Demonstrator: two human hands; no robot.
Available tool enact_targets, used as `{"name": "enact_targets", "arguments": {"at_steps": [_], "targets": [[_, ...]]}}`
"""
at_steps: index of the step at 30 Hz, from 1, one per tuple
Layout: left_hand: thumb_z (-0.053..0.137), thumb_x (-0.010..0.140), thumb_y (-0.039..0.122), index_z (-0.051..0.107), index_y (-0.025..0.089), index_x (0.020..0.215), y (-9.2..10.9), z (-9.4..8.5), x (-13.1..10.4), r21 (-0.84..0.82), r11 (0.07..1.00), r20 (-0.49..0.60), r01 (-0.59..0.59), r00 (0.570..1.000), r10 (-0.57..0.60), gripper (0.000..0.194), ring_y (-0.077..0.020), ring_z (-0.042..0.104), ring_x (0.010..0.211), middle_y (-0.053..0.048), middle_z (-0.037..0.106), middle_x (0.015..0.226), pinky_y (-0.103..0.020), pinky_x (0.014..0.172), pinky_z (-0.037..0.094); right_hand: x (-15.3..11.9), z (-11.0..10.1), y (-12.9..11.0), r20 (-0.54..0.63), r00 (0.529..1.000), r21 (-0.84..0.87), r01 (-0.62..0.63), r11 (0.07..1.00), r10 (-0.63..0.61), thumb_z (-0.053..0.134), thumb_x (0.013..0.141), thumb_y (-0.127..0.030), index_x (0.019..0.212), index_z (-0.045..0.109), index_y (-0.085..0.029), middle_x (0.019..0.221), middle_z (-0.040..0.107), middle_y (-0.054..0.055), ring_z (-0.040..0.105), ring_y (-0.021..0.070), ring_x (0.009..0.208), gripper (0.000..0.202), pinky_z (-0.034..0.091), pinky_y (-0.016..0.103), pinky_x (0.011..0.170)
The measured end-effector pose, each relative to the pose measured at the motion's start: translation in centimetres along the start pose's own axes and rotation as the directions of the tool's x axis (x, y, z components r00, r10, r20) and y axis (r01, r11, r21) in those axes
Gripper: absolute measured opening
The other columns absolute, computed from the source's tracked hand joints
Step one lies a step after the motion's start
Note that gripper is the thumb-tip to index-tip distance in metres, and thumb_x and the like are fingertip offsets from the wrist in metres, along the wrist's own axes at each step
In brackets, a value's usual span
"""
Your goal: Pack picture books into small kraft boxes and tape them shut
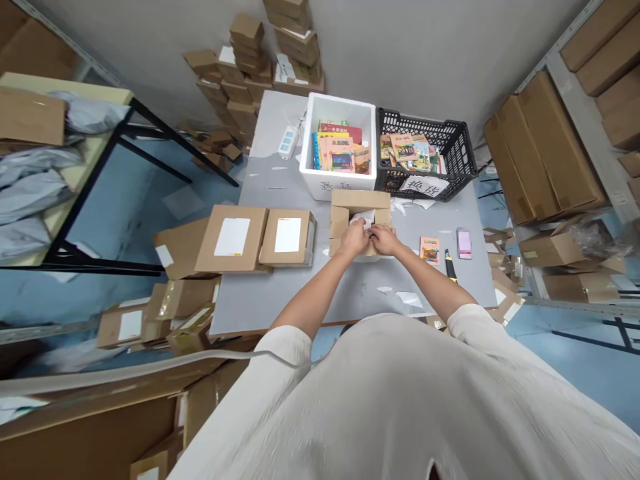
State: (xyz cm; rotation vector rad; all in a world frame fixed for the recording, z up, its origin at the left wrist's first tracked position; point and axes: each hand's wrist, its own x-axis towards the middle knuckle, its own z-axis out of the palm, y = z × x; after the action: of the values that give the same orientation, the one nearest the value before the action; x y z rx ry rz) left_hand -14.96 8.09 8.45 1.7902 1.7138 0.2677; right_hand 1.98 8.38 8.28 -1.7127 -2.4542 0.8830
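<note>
An open cardboard box (361, 198) stands on the grey table in front of me, its flaps folded out. Inside it lies something white, like paper or wrapping (367, 217). My left hand (354, 237) reaches into the box with its fingers curled on the white material. From the other side my right hand (383, 239) meets it, fingers bent and close together at the same spot. Both hands seem to pinch the white material; the fingertips are partly hidden. To the right lie a small orange book (429, 251), a yellow-black utility knife (451, 267) and a phone (464, 244).
Behind the box stand a white foam bin (313, 180) and a black plastic crate (457, 160), both holding books. Two closed cardboard boxes (233, 239) sit at the left. A power strip (287, 142) lies at the back. Paper scraps (409, 299) litter the table (280, 300).
</note>
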Motion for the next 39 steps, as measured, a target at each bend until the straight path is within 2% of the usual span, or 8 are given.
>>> {"name": "enact_targets", "arguments": {"at_steps": [5,8,11,21,25,29,34,39], "targets": [[0.057,0.107,0.027,0.074,0.013,0.139,0.1,0.9,-0.2,0.086,0.995,0.069,-0.059,0.996,0.053,0.039,-0.0411,0.066,0.137,-0.024,0.077,0.137,-0.054,0.12,0.046,-0.5,0.4,0.7,-0.087,0.995,0.019,-0.056,0.998,0.057,0.052,0.105,-0.023,0.154,0.074,-0.023,0.165,0.06,0.017,0.05,0.0395,0.148,0.054,0.045,0.06,0.122],[0.053,0.107,0.031,0.081,0.016,0.131,0.2,1.3,-0.5,0.139,0.986,-0.018,-0.093,0.995,0.096,0.039,-0.0457,0.05,0.156,-0.025,0.066,0.159,-0.066,0.128,0.036,-1.2,0.3,1.8,-0.154,0.986,0.079,-0.057,0.995,0.068,0.051,0.106,-0.025,0.151,0.075,-0.022,0.165,0.059,0.017,0.05,0.0396,0.147,0.052,0.045,0.06,0.121],[0.053,0.107,0.031,0.08,0.02,0.138,0.9,1.5,-0.8,0.116,0.985,-0.119,-0.128,0.983,0.142,0.042,-0.0433,0.042,0.163,-0.021,0.055,0.173,-0.066,0.131,0.032,-2.2,0.3,3.8,-0.231,0.969,0.136,-0.056,0.989,0.087,0.052,0.105,-0.025,0.145,0.078,-0.023,0.163,0.061,0.016,0.052,0.0387,0.146,0.048,0.046,0.059,0.122],[0.051,0.107,0.021,0.074,0.022,0.145,8.1,3.6,-1.9,0.078,0.901,-0.179,-0.428,0.883,0.435,0.044,-0.0373,0.048,0.16,-0.018,0.058,0.17,-0.06,0.13,0.034,-7.2,0.3,13.5,-0.39,0.889,0.3,-0.126,0.946,0.242,0.054,0.1,-0.026,0.131,0.083,-0.022,0.147,0.071,0.016,0.061,0.0352,0.141,0.042,0.045,0.057,0.129],[0.051,0.107,0.02,0.074,0.025,0.144,11.0,6.6,-2.3,0.051,0.864,-0.121,-0.501,0.856,0.503,0.044,-0.0351,0.051,0.157,-0.015,0.059,0.168,-0.055,0.128,0.04,-10.6,0.6,17.3,-0.343,0.871,0.345,-0.23,0.91,0.351,0.056,0.099,-0.024,0.129,0.083,-0.022,0.148,0.072,0.015,0.063,0.0339,0.142,0.04,0.045,0.055,0.131],[0.053,0.105,0.018,0.075,0.025,0.144,12.7,10.9,-2.3,0.008,0.874,0.014,-0.487,0.874,0.487,0.046,-0.0342,0.057,0.151,-0.014,0.062,0.165,-0.052,0.124,0.048,-13.6,1.2,20.5,-0.262,0.86,0.367,-0.331,0.869,0.438,0.058,0.097,-0.019,0.125,0.084,-0.019,0.143,0.077,0.015,0.068,0.0318,0.139,0.038,0.049,0.049,0.129],[0.06,0.098,0.015,0.078,0.024,0.14,12.7,16.3,-2.2,-0.067,0.935,0.185,-0.348,0.917,0.354,0.047,-0.0329,0.067,0.141,-0.013,0.07,0.154,-0.048,0.124,0.052,-16.3,2.3,23.3,-0.143,0.862,0.435,-0.386,0.813,0.486,0.061,0.096,-0.016,0.127,0.086,-0.019,0.141,0.081,0.014,0.074,0.0299,0.136,0.04,0.053,0.047,0.126],[0.068,0.09,0.016,0.081,0.021,0.131,12.3,19.8,-1.7,-0.192,0.973,0.258,-0.128,0.95,0.175,0.043,-0.034,0.068,0.144,-0.015,0.074,0.151,-0.047,0.127,0.051,-17.1,3.3,25.0,-0.068,0.855,0.475,-0.425,0.77,0.514,0.062,0.095,-0.018,0.128,0.085,-0.022,0.137,0.084,0.01,0.077,0.0289,0.132,0.04,0.057,0.047,0.122]]}}
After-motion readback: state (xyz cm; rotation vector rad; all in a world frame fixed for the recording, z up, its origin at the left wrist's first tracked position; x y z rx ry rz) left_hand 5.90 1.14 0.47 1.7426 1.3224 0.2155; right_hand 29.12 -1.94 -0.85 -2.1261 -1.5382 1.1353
